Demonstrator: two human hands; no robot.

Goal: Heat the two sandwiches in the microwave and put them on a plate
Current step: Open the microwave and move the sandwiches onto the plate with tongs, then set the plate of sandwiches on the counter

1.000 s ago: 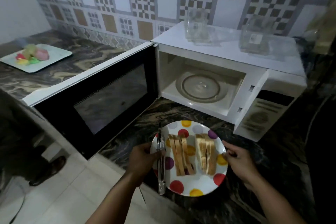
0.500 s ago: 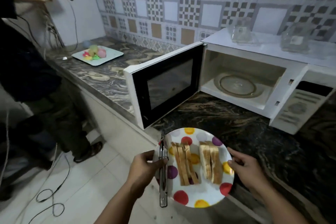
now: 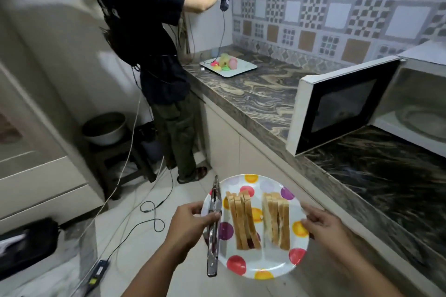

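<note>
While both sandwiches [image 3: 258, 220] sit on plate [image 3: 265, 265], lower centre, left hand [image 3: 190, 226] clamps rim w/ tongs [image 3: 213, 226], right hand [image 3: 323, 226] grips opposite rim. Step: carrying. Next: set down; microwave [image 3: 376, 101], right edge, open.

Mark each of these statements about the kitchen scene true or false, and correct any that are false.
1. The microwave door stands open. True.
2. The spotted plate rests on the counter. False: both hands hold it out over the floor.
3. The left hand grips the plate's edge and the tongs together. True.
4. Three sandwiches lie on the plate. False: there are two, side by side.
5. The right hand holds the plate's right edge. True.
</note>
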